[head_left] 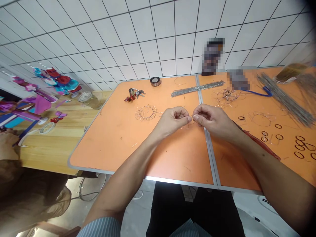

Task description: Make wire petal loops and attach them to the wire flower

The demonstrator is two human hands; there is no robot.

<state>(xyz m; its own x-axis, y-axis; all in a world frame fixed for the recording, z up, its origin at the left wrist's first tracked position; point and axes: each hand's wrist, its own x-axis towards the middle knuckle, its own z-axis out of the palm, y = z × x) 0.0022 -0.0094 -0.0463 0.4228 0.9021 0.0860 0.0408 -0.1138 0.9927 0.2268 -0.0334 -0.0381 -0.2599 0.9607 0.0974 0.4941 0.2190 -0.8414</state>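
My left hand [172, 120] and my right hand [211, 118] meet above the orange table [160, 154], near its metal seam. Thumb and forefinger of each are pinched on a thin copper-coloured wire [192, 120], whose full shape the fingers partly hide. Left of my left hand lies a flower-like ring of looped wire [146, 113]. Beyond the hands rests a bundle of straight silver wires [197, 89]. A tangle of wire [227, 94] is behind my right hand. Red-handled pliers [263, 144] lie partly under my right forearm.
Tape roll [155, 81] and keys [138, 93] sit at the back left. Several dark rings [300, 143], a long wire bundle [286, 98] and a blue strip [259, 93] lie right. A person's arm [8, 143] is at the wooden table [49, 158] on the far left.
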